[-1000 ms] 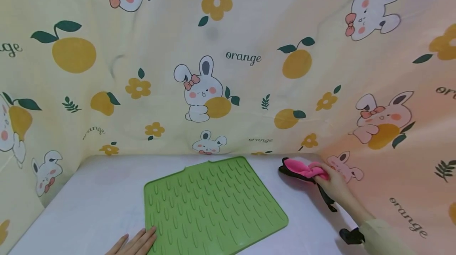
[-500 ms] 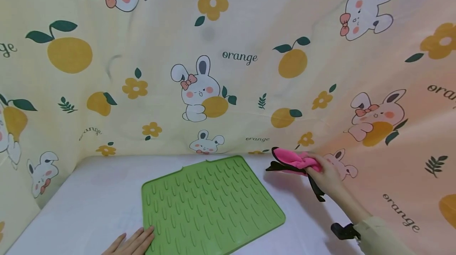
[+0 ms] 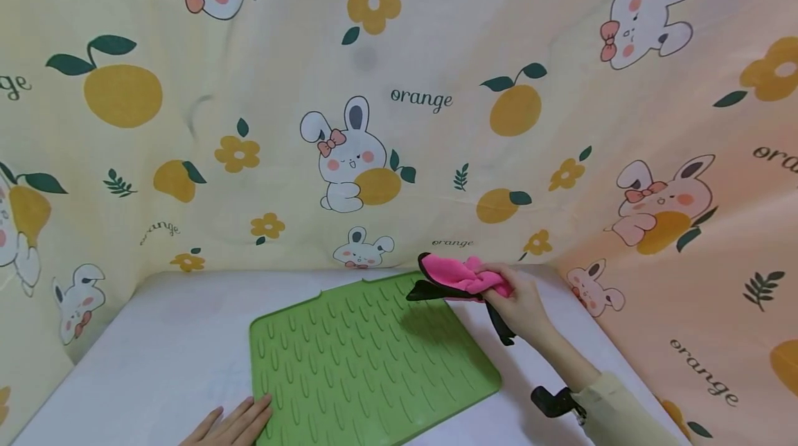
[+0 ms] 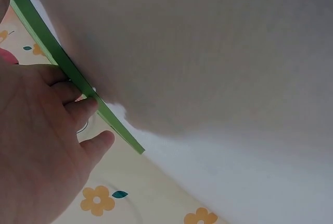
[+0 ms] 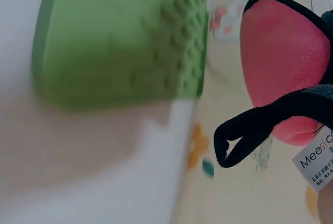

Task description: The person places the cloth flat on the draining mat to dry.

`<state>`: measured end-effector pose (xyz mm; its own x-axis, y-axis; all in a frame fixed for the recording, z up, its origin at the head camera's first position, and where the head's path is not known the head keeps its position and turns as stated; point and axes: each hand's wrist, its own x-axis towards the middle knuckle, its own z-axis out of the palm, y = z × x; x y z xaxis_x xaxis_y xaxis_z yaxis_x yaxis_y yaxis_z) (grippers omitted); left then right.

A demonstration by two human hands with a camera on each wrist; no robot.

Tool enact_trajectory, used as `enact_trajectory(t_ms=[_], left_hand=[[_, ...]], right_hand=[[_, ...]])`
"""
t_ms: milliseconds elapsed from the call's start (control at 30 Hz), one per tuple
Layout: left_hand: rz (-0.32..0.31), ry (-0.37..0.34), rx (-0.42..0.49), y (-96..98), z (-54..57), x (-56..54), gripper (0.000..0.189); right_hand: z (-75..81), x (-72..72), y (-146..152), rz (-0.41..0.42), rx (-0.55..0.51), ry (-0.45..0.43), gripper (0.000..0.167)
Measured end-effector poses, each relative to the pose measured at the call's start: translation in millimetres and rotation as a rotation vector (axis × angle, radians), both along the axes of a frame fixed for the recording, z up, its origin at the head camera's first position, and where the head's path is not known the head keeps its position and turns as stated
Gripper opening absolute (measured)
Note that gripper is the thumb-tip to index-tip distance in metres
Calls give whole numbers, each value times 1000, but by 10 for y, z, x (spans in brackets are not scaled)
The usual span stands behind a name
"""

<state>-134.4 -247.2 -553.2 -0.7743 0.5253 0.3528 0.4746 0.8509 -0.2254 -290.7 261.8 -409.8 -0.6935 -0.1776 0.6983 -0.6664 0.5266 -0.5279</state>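
Note:
My right hand (image 3: 522, 304) grips a bunched pink cleaning cloth (image 3: 458, 276) with black trim, above the far right part of a green ridged mat (image 3: 355, 363). The cloth's shadow falls on the mat. In the right wrist view the cloth (image 5: 283, 52) shows a black hanging loop (image 5: 244, 130) and a white printed label (image 5: 317, 159); most of the hand is out of that picture. My left hand (image 3: 233, 422) rests at the mat's near left edge with its fingers extended. The left wrist view shows those fingertips against the mat's green rim (image 4: 78, 75).
The mat lies on a white tabletop (image 3: 168, 356). A cream curtain (image 3: 280, 86) printed with rabbits and oranges encloses the back and sides. A black wrist-camera mount (image 3: 551, 402) sticks out from the right sleeve (image 3: 617, 411).
My right hand has carried the cloth up and leftward, from the white tabletop right of the mat to above the mat. My left hand has stayed at the mat's edge.

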Motion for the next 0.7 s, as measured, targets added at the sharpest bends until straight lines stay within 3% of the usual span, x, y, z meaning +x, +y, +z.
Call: enact_trajectory(t_ms=[167, 333, 467, 700], left_hand=[[1, -9, 14, 6, -10, 1, 70], [-27, 76, 33, -2, -27, 5, 68], [-43, 122, 40, -11, -33, 2, 68], [-17, 77, 45, -4, -30, -9, 68]], right_hand=[[-86, 18, -326, 138, -45, -40, 38], [-190, 30, -626, 265, -56, -79, 35], [-251, 52, -864, 325, -40, -133, 34], [-351, 106, -1176, 378, 58, -186, 33]])
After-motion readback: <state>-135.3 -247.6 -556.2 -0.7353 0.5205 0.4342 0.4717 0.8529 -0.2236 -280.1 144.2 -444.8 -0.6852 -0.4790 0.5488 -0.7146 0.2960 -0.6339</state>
